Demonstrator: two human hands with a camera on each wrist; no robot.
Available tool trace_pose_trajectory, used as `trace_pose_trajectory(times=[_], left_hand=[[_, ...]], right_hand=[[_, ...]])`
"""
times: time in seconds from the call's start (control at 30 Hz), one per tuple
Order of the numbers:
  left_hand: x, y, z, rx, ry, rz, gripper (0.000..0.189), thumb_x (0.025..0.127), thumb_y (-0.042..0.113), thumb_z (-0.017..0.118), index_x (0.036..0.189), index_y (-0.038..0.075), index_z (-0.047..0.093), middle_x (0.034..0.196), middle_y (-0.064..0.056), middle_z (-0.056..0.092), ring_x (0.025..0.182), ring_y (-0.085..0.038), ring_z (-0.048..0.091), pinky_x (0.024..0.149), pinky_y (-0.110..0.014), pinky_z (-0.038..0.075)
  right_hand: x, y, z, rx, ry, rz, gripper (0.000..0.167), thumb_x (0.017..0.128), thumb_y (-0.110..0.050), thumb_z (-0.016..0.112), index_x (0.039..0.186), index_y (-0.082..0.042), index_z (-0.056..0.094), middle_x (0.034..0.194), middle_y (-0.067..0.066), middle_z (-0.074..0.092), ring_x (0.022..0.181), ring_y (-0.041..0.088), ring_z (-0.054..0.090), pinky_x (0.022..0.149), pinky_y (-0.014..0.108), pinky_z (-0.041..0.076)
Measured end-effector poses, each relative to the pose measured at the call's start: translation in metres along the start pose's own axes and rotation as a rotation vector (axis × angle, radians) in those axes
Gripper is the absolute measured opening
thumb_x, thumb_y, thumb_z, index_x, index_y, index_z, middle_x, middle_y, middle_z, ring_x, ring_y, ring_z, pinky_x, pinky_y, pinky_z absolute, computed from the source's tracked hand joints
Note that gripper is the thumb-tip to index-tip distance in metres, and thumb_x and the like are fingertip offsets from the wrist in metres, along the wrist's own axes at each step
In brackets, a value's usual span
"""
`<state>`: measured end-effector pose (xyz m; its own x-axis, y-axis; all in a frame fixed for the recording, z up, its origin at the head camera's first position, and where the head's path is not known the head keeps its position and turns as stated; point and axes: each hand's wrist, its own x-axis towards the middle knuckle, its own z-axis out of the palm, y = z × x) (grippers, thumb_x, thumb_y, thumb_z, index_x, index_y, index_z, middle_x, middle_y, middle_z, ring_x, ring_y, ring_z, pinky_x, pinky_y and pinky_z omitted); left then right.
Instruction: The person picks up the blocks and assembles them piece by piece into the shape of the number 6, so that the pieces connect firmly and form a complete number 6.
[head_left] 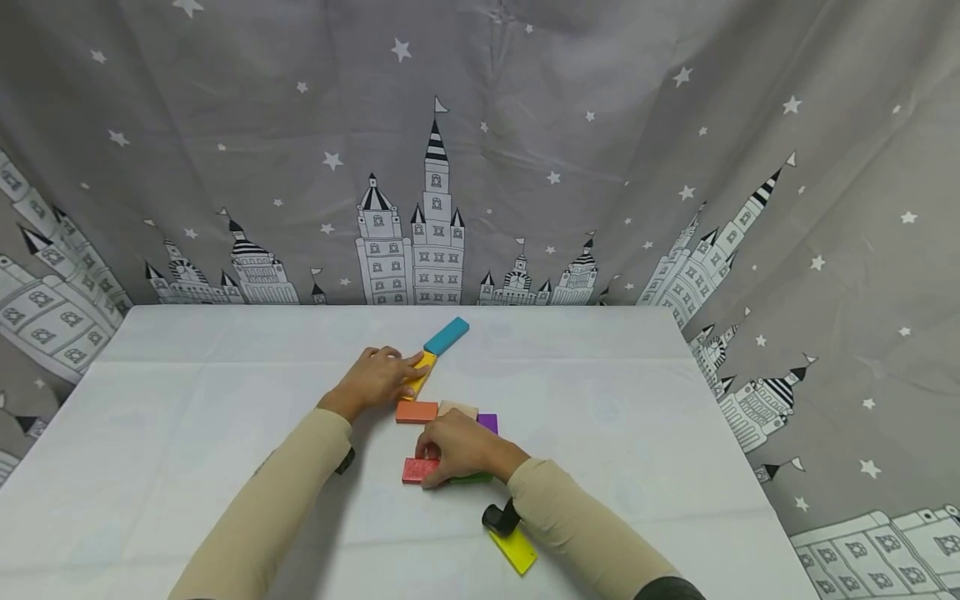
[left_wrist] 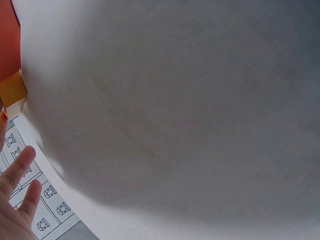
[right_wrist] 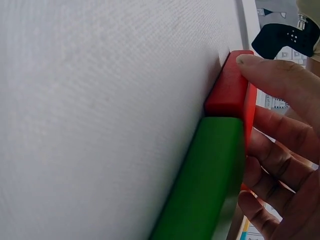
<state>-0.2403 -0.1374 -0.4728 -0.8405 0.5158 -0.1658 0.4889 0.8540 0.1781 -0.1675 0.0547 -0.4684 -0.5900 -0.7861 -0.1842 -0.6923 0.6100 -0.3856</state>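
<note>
My left hand (head_left: pixel 375 379) reaches in from the left and pinches an orange-yellow block (head_left: pixel 424 367) lying at a slant. The far end of that block meets a blue block (head_left: pixel 447 335). With the thumb on the near side and fingers on the far side, my right hand (head_left: pixel 461 446) grips a red block (head_left: pixel 417 471). A green block (right_wrist: pixel 205 175) lies end to end with the red one, mostly under the hand in the head view. Between the hands are an orange block (head_left: pixel 417 412), a pale wooden block (head_left: pixel 458 408) and a purple block (head_left: pixel 487 422), the last two partly covered.
A bright yellow block (head_left: pixel 514 552) lies by the right forearm, partly hidden under a black wrist device (head_left: pixel 501 518). The white-covered table (head_left: pixel 187 433) ends at a grey curtain (head_left: pixel 525 125) printed with castles and stars.
</note>
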Motion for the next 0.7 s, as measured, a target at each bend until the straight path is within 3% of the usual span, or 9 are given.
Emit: trace_pose_trajectory(times=[0.27,0.7], left_hand=[[0.002,0.000,0.001,0.010,0.006,0.002,0.056,0.086,0.034,0.068,0.138,0.021,0.053,0.148,-0.004,0.045,0.122,-0.035,0.048,0.101,-0.057,0.036],[0.003,0.001,0.000,-0.017,-0.010,-0.006,0.057,0.088,0.034,0.068,0.140,0.022,0.048,0.149,-0.004,0.042,0.124,-0.036,0.046,0.102,-0.057,0.034]], right_hand=[[-0.014,0.005,-0.008,0.075,0.022,0.037,0.036,0.076,-0.042,0.081,0.103,-0.019,0.073,0.078,-0.013,0.059,0.075,0.000,0.049,0.085,0.024,0.038],[-0.063,0.021,-0.017,0.051,0.014,0.027,0.035,0.076,-0.036,0.083,0.104,-0.018,0.072,0.084,-0.011,0.061,0.080,0.003,0.051,0.084,0.023,0.039]])
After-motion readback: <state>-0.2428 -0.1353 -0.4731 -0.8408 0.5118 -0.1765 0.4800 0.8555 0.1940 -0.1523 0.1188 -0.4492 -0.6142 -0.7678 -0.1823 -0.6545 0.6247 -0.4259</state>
